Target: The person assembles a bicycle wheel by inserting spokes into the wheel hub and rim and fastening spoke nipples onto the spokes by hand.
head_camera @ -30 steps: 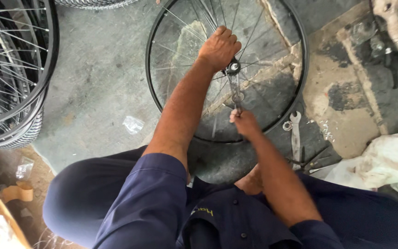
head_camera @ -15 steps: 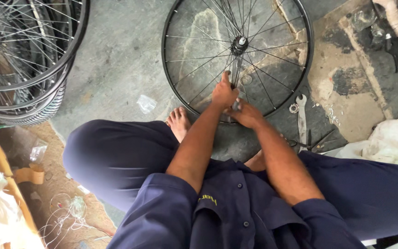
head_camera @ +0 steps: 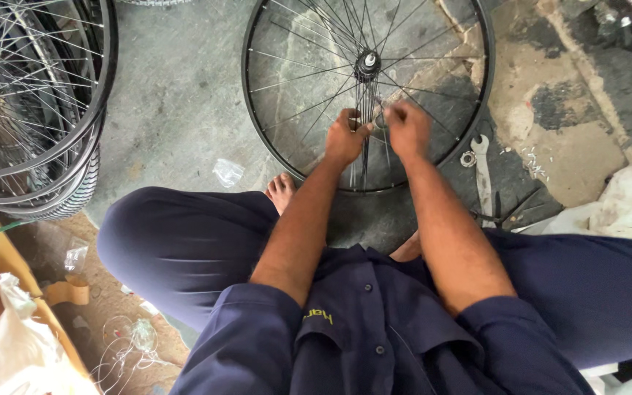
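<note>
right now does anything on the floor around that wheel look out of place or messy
Some clutter. A wrench and a small ring-shaped part lie loose on the cracked, patchy concrete floor right of the wheel, with pale bits scattered nearby. A crumpled clear wrapper sits to the left. The wheel itself shows no obvious damage.

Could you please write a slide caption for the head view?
Seated person's left hand and right hand grip spokes of a floor-laid wheel.
</note>
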